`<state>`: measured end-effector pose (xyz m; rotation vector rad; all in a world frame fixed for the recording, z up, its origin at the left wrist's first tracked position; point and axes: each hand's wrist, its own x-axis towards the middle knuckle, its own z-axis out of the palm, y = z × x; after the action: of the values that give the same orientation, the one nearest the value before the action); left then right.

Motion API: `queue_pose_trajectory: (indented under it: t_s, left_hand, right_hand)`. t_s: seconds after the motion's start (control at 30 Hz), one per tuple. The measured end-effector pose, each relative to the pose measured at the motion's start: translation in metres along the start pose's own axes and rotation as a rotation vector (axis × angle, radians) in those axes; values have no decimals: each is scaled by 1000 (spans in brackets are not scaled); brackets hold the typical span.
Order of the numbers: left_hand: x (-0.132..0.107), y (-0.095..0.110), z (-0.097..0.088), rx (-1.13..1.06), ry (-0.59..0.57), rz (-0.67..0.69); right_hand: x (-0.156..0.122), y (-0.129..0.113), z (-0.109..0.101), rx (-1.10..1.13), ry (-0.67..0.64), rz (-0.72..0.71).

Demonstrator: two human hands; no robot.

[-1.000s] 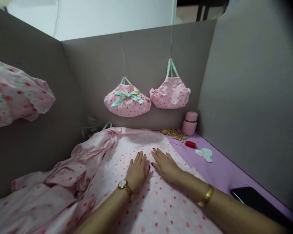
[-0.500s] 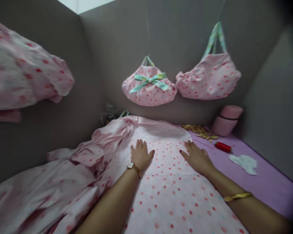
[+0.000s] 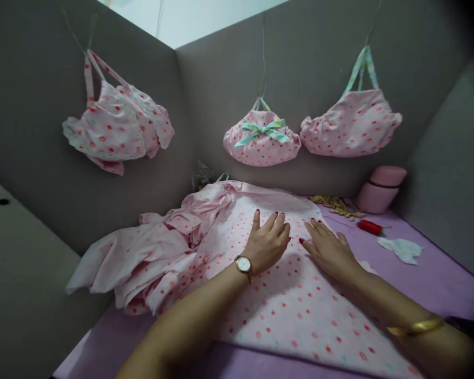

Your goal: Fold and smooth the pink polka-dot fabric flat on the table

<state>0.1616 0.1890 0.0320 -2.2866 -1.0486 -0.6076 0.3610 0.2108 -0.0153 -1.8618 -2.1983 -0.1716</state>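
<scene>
A pink cloth with red dots (image 3: 284,310) lies spread flat over the purple table (image 3: 438,279), bunched into folds at its left end (image 3: 150,263). My left hand (image 3: 266,243), with a gold watch on the wrist, hovers or rests lightly on the cloth near its far edge, fingers stretched out and together. My right hand (image 3: 329,248) lies flat on the cloth right beside it, fingers extended, a gold bangle on that wrist. Neither hand holds anything.
Grey cardboard walls (image 3: 31,137) enclose the table. Three pink dotted pouches hang on them: left (image 3: 114,126), middle with a green bow (image 3: 263,139), right (image 3: 349,126). A pink jar (image 3: 379,188), small beads (image 3: 335,204), red thread spool (image 3: 370,227) and white scrap (image 3: 401,248) lie at the back right.
My hands, spread apart half a second ago, have come back together near the cloth's far edge. The view has swung left, showing the left hanging pouch whole.
</scene>
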Motion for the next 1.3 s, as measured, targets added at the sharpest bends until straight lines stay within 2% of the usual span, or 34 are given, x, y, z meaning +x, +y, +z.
queue_pose_trajectory:
  t_s: [0.17, 0.33, 0.43, 0.53, 0.63, 0.73, 1.0, 1.3]
  left_hand:
    - [-19, 12, -22, 79, 104, 64]
    - [-47, 26, -46, 46, 123, 137]
    - [-77, 42, -67, -123, -1, 129]
    - [-117, 59, -85, -370, -236, 147]
    - [-149, 66, -91, -483, -458, 109]
    - [-161, 66, -89, -464, -528, 47]
    - [-163, 73, -90, -349, -385, 75]
    - [-169, 72, -89, -382, -296, 60]
  right_hand:
    - [-72, -4, -10, 6, 11, -114]
    - [-176, 23, 3, 0, 128, -137]
    - [-230, 38, 12, -29, 208, -106]
    - [-260, 36, 6, -57, 210, -74]
    - [-262, 24, -8, -78, 173, -53]
    - [-256, 17, -16, -71, 139, -45]
    - [-255, 26, -8, -57, 165, -64]
    - [-253, 24, -12, -91, 176, -84]
